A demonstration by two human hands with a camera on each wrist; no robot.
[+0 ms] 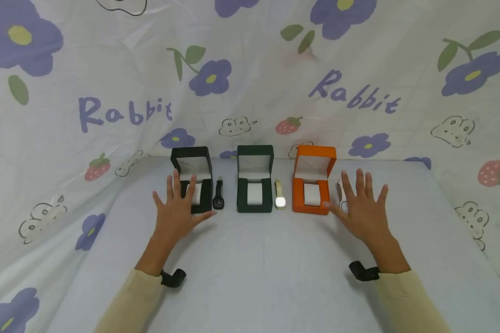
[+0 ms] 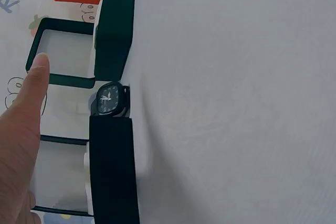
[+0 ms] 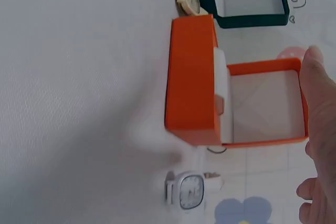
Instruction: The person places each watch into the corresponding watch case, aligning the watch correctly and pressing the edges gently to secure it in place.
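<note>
My left hand (image 1: 172,215), fingers spread, hovers in front of an open black watch box (image 1: 207,196) and partly hides it. Just right of that box lies a black watch (image 1: 218,196). An open dark green watch box (image 1: 242,196) stands in the middle, with a gold watch (image 1: 279,196) beside it. My right hand (image 1: 364,212) is spread too, its thumb near the open orange watch box (image 1: 298,199). A white watch (image 3: 191,191) lies beside the orange box, partly covered by the right hand in the head view. Each box holds a white cushion (image 1: 255,194). Neither hand holds anything.
A white cloth covers the table (image 1: 258,277). Behind it hangs a curtain (image 1: 254,92) printed with purple flowers, strawberries and "Rabbit" lettering, close behind the raised box lids. Black wrist mounts (image 1: 174,278) sit at both cuffs.
</note>
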